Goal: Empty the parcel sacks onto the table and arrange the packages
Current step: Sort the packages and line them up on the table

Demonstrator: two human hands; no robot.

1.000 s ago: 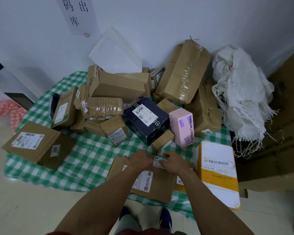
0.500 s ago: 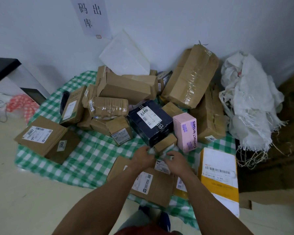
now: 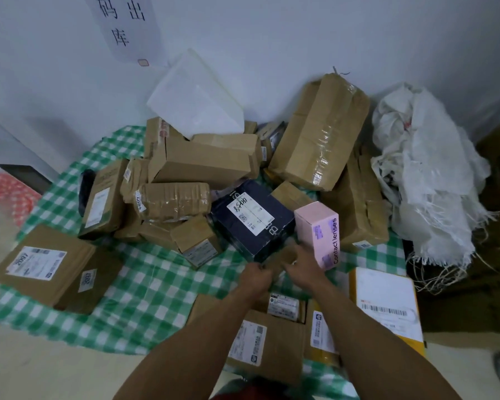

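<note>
A heap of brown cardboard parcels (image 3: 202, 163) covers the green checked table (image 3: 145, 290). In front of the heap lie a dark navy box (image 3: 251, 220) and a pink contact-lens box (image 3: 319, 232). Between them sits a small brown box (image 3: 280, 256). My left hand (image 3: 256, 277) grips its near left corner and my right hand (image 3: 302, 265) holds its right side. A flat brown parcel with labels (image 3: 266, 342) lies under my forearms, with a small labelled packet (image 3: 283, 306) on it. An empty white woven sack (image 3: 425, 174) is crumpled at the right.
A yellow and white mailer (image 3: 387, 307) lies at the table's right front. A flat box marked 2097 (image 3: 46, 264) overhangs the left front corner. A large taped box (image 3: 321, 131) leans on the wall. Brown cardboard (image 3: 497, 226) stands at the far right.
Both hands left the small labelled packet on the flat parcel, moved forward and took hold of the small brown box by the navy box. The camera moved closer.
</note>
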